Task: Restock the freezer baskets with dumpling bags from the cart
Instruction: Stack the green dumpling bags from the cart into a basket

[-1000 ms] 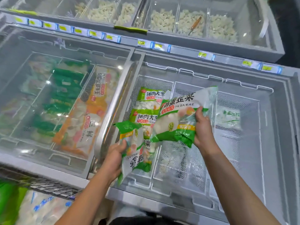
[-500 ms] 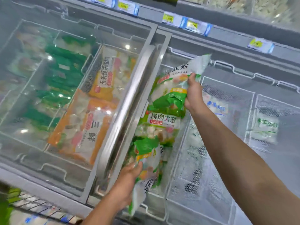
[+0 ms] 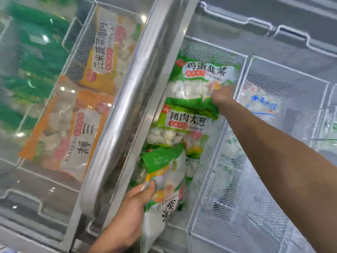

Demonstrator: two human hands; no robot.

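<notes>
My right hand pinches the egg-chive bag at its edge, my left hand grips another bag; both look lumpy, slick, floppy, best held mid-body

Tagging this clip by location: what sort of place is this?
Most likely a supermarket frozen-food aisle: a chest freezer with wire baskets, branded dumpling bags stacked inside, and a sliding glass lid over more packs.
</notes>
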